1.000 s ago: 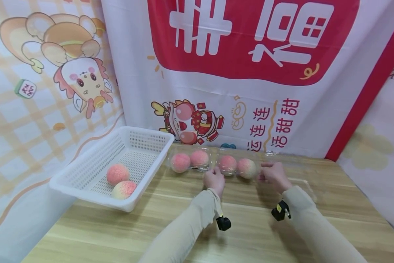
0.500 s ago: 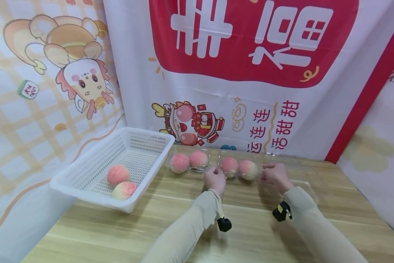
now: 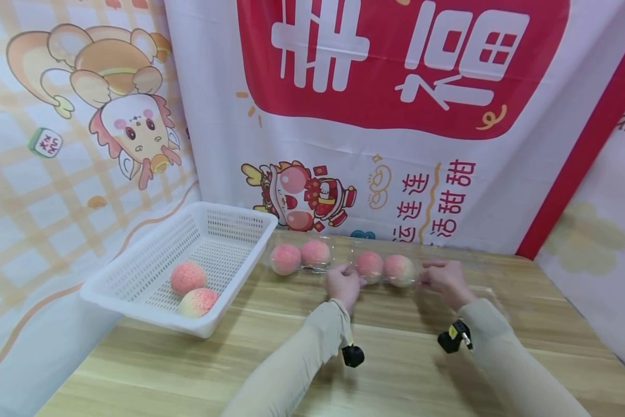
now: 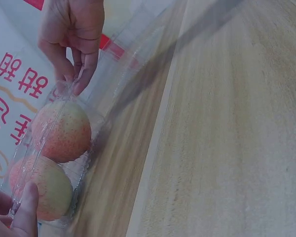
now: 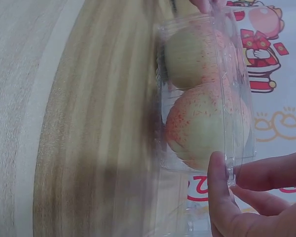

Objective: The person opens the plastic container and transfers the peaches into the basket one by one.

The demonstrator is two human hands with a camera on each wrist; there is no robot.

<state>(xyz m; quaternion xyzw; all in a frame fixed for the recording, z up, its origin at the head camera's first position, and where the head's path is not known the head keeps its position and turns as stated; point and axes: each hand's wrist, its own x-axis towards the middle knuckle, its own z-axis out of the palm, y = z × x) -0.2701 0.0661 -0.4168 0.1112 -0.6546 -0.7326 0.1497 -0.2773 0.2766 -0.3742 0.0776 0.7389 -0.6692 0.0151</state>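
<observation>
A clear plastic clamshell box [image 5: 163, 158] holds two pink-and-cream peaches [image 3: 368, 265], side by side, its lid over them. My left hand [image 3: 343, 286] pinches the left end of this box, thumb on the near side in the left wrist view. At the other end, the thumb and fingers of my right hand [image 5: 266, 197] pinch the box's rim. Left of my left hand stands a second clear box with two pink peaches [image 3: 286, 259] inside. Whether the held box touches the table cannot be told.
A white plastic basket [image 3: 229, 284] at the left contains two more peaches [image 3: 189, 278]. More clear plastic packaging [image 3: 486, 292] lies right of my right hand, hard to make out. The wooden table [image 3: 395, 370] ends against a printed cloth backdrop [image 3: 302, 139].
The held box and its two peaches have shifted slightly to the right, with my right hand moving along. My left hand has moved only a little. The basket and second box stay put.
</observation>
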